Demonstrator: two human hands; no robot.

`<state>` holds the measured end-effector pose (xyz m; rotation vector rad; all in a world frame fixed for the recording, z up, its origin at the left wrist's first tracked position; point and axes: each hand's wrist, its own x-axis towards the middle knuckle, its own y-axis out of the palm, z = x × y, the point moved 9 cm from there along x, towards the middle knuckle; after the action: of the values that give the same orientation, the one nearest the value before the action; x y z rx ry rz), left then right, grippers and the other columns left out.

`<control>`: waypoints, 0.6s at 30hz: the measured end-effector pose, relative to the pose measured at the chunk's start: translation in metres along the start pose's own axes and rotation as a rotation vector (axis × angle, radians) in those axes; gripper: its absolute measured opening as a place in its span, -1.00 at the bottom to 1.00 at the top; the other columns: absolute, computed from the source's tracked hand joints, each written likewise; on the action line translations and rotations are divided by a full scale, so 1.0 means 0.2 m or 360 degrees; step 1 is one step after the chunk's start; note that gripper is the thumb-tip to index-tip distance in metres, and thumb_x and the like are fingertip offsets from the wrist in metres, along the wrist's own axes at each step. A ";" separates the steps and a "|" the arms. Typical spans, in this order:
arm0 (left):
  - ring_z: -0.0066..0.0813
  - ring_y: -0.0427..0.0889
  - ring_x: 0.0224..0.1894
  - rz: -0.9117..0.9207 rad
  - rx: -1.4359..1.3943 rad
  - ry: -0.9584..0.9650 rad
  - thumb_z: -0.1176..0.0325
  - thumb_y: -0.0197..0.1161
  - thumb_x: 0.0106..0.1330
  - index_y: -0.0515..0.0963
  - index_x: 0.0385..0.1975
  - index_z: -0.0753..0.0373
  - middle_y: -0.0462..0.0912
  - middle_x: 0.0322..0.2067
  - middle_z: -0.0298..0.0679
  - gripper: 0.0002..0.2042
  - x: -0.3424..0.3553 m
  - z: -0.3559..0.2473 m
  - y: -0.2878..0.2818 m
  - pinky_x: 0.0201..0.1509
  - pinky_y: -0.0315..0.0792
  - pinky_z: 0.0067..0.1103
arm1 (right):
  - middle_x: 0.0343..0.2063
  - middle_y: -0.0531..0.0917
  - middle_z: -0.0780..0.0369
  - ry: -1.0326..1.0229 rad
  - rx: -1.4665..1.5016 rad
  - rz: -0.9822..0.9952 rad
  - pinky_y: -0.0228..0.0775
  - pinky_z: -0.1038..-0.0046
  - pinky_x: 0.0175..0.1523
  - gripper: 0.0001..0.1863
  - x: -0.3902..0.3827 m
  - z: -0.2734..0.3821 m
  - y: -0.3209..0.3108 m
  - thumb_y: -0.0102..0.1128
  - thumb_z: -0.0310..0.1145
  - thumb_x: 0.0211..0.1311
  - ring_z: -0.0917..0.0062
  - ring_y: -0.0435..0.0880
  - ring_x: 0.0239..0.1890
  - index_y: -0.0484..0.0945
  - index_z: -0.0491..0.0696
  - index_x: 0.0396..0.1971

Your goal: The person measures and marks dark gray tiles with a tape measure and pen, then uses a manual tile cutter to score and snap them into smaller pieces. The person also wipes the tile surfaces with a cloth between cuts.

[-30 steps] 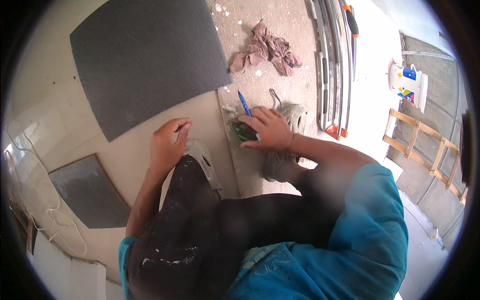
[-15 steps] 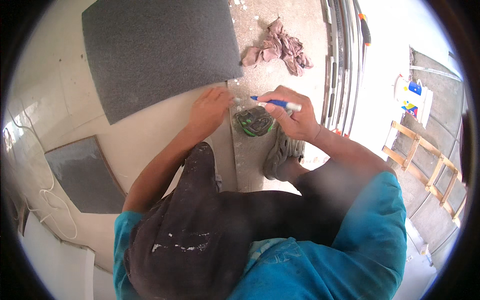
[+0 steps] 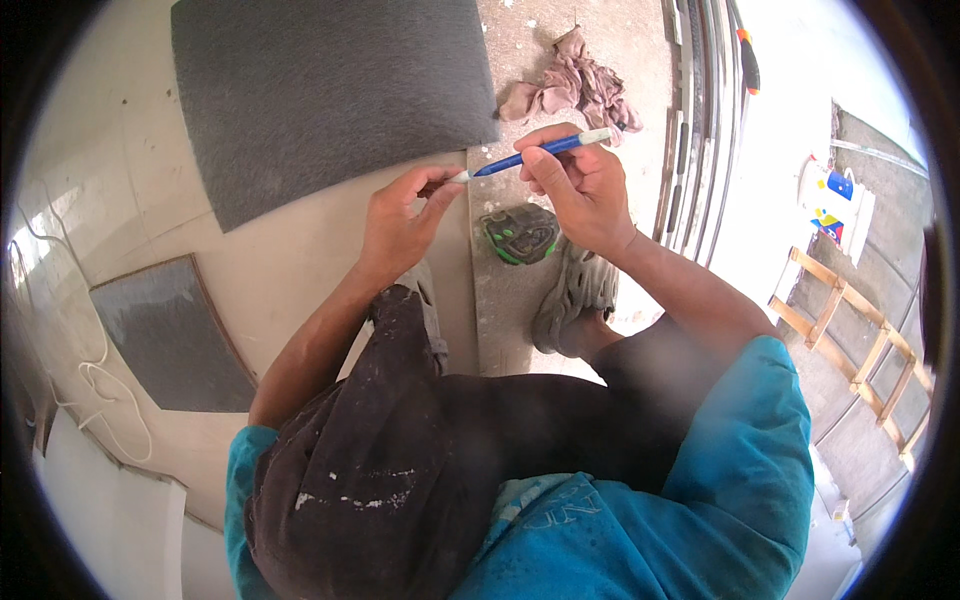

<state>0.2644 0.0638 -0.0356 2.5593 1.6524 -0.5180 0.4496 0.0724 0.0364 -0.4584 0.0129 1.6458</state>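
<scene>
Marker point(image 3: 562, 147), blue with a pale end, sat in the head view gripped between the right hand's point(image 3: 588, 190) thumb and curled fingers. Its long axis sloped leftward and slightly toward the body, tip aimed at a small pale cap point(image 3: 460, 177) pinched in the left hand's point(image 3: 405, 212) nearly closed fingers. Tip and cap were very near; contact could not be told.

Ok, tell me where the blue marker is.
In the head view, the blue marker is in the upper half, just right of centre, held in the right hand, its tip close to a small white piece in the left hand.
</scene>
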 end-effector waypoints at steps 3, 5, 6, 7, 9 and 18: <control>-0.51 0.68 -0.23 -0.0006 0.0028 0.0104 0.33 0.31 0.35 0.64 -0.11 0.33 0.74 -0.27 -0.19 -0.77 0.00 -0.05 0.00 -0.09 0.52 -0.56 | -0.51 0.65 0.30 0.0173 0.0045 -0.0013 0.45 0.61 -0.30 -0.76 0.00 -0.07 0.02 0.18 -0.28 0.40 0.70 0.61 -0.43 0.60 -0.18 -0.18; -0.48 0.70 -0.24 -0.0015 0.0078 0.0162 0.34 0.33 0.34 0.65 -0.14 0.33 0.74 -0.27 -0.17 -0.78 -0.01 -0.06 0.00 -0.11 0.53 -0.55 | -0.52 0.64 0.32 0.0305 0.0162 -0.0068 0.43 0.63 -0.32 -0.76 -0.01 -0.12 0.06 0.19 -0.28 0.40 0.72 0.60 -0.44 0.60 -0.17 -0.20; -0.45 0.70 -0.25 -0.0054 0.0157 0.0204 0.33 0.34 0.32 0.65 -0.16 0.33 0.74 -0.28 -0.16 -0.78 -0.02 -0.06 0.00 -0.12 0.54 -0.54 | -0.52 0.64 0.32 0.0383 0.0274 -0.0117 0.43 0.63 -0.33 -0.76 -0.02 -0.16 0.09 0.19 -0.28 0.39 0.72 0.59 -0.45 0.59 -0.17 -0.20; -0.42 0.71 -0.26 -0.0096 0.0239 0.0243 0.32 0.35 0.31 0.66 -0.18 0.33 0.74 -0.29 -0.14 -0.78 -0.03 -0.06 -0.01 -0.14 0.55 -0.53 | -0.53 0.64 0.32 0.0462 0.0389 -0.0162 0.43 0.64 -0.33 -0.76 -0.04 -0.23 0.12 0.19 -0.28 0.39 0.72 0.59 -0.46 0.59 -0.17 -0.20; -0.37 0.72 -0.27 -0.0103 0.0378 0.0209 0.29 0.37 0.29 0.67 -0.20 0.32 0.73 -0.29 -0.12 -0.77 -0.08 0.01 -0.01 -0.16 0.56 -0.51 | -0.51 0.65 0.29 0.0612 0.0530 -0.0209 0.44 0.61 -0.35 -0.77 -0.08 -0.32 0.20 0.18 -0.29 0.38 0.71 0.59 -0.47 0.60 -0.18 -0.24; -0.27 0.68 -0.18 -0.0639 0.0772 -0.0005 0.19 0.33 0.32 0.68 -0.21 0.21 0.71 -0.28 -0.20 -0.77 -0.23 0.21 -0.54 -0.06 0.52 -0.38 | -0.32 0.73 0.18 0.0390 -0.0734 0.0616 0.56 0.44 -0.34 -0.70 0.01 -0.38 0.29 0.24 -0.11 0.32 0.54 0.69 -0.47 0.63 -0.04 -0.18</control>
<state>0.1409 0.0607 -0.0463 2.4977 2.2943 -1.0651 0.4160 0.0456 -0.0496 -1.0617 -0.1036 1.9645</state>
